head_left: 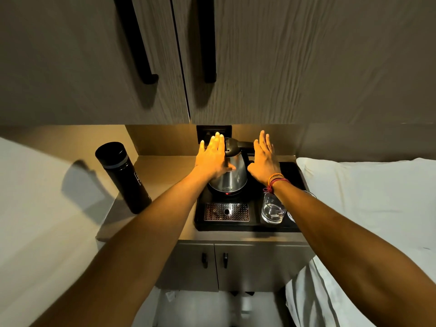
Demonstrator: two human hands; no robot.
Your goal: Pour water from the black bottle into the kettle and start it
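Note:
A steel kettle (233, 178) with a black lid and handle stands on its base on a black tray (290, 171); a small red light glows at its foot. My left hand (212, 156) is flat and open beside the kettle's left side. My right hand (265, 159) is open to the kettle's right, just in front of the handle, with threads on the wrist. Neither hand holds anything. The tall black bottle (123, 177) stands capped on the counter to the left, apart from both hands.
An empty glass (272, 210) stands on the tray's front right, under my right forearm, with a second glass partly hidden behind it. A perforated drip grille (226, 212) lies in front of the kettle. A wall socket (213, 132) sits behind. White bedding (368, 197) lies to the right.

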